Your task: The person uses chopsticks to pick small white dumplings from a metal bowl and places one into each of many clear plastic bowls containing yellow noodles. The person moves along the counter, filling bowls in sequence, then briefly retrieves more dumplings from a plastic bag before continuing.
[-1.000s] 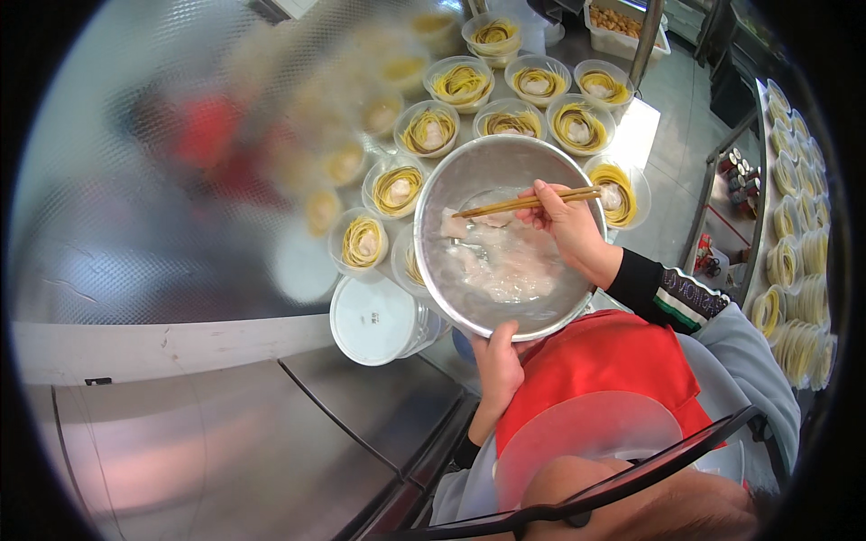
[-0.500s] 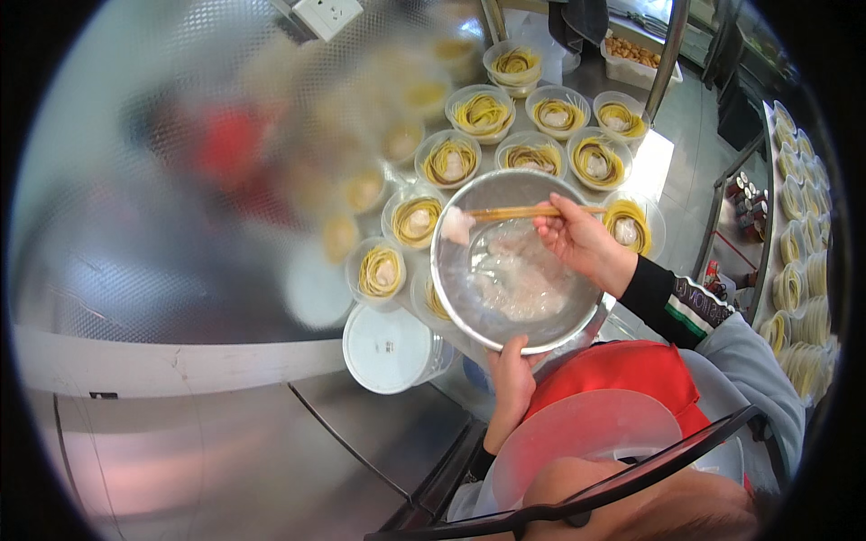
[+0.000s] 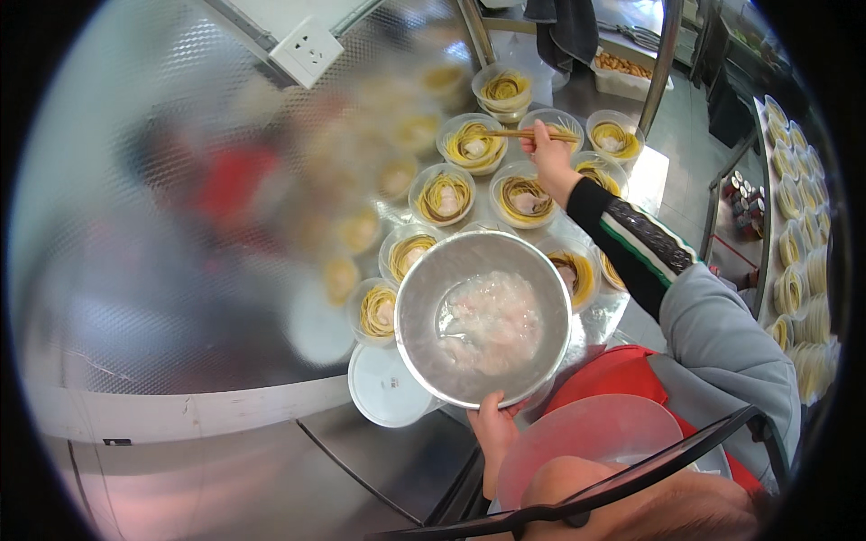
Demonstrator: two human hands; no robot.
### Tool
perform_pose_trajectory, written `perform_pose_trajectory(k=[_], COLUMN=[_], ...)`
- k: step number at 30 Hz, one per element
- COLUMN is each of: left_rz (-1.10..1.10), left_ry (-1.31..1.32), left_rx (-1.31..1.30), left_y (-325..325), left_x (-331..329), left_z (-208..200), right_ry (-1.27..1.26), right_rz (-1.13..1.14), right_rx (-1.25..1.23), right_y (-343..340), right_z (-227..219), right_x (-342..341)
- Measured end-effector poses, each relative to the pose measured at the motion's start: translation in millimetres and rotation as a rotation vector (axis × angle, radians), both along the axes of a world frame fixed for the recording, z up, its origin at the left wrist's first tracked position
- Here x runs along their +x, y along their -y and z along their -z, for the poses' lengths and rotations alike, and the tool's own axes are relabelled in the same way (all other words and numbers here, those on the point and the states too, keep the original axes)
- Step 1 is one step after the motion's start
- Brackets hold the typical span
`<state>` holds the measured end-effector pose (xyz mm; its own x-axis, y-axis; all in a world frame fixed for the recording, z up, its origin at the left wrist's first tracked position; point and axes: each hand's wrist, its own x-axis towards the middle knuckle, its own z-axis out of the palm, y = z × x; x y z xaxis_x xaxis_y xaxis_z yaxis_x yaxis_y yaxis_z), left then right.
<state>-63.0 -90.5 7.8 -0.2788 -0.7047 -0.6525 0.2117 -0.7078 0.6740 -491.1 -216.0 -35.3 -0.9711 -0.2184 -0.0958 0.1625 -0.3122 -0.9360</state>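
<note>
My left hand grips the near rim of a large metal mixing bowl. Wet, pale pinkish-white pieces of what looks like raw meat or fish lie in it. Beyond the bowl, my right hand is closed around wooden chopsticks. Their tips point left, over a clear plastic bowl with a nest of yellow-green noodles, where a pale piece lies under the tips. Several similar noodle bowls stand around the metal bowl, many topped with a pale piece; the metal bowl partly covers some.
A white-lidded tub stands at the metal bowl's near left. On the wall is a socket. A metal post and a white tray of brown food are at the back. Bowls line a rack on the right.
My right hand has moved from above the metal bowl to a far noodle bowl, and the pale piece no longer hangs from the chopsticks. The metal bowl has shifted left and nearer.
</note>
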Motion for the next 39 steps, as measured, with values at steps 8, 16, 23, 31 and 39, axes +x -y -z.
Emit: perform_pose_trajectory(k=[8, 16, 23, 31, 39], left_rz=[0.143, 0.223, 0.204, 0.226, 0.282], left_ry=[0.080, 0.045, 0.004, -0.049, -0.018], left_rx=[-0.076, -0.118, -0.095, -0.137, -0.125], left_y=[-14, -71, -122, -142, -135], left_x=[-43, -134, -178, -193, -183], left_z=[5, -18, -21, -20, -11], right_ry=[-0.409, -0.789, -0.508, -0.174, -0.412], right_rz=[-0.564, -0.789, -0.657, -0.595, -0.512], right_rx=[0.161, 0.501, 0.333, 0.024, 0.313], right_y=[-183, -285, -304, -307, -312], right_z=[-94, -74, -62, -77, -78], right_x=[50, 51, 26, 4, 11])
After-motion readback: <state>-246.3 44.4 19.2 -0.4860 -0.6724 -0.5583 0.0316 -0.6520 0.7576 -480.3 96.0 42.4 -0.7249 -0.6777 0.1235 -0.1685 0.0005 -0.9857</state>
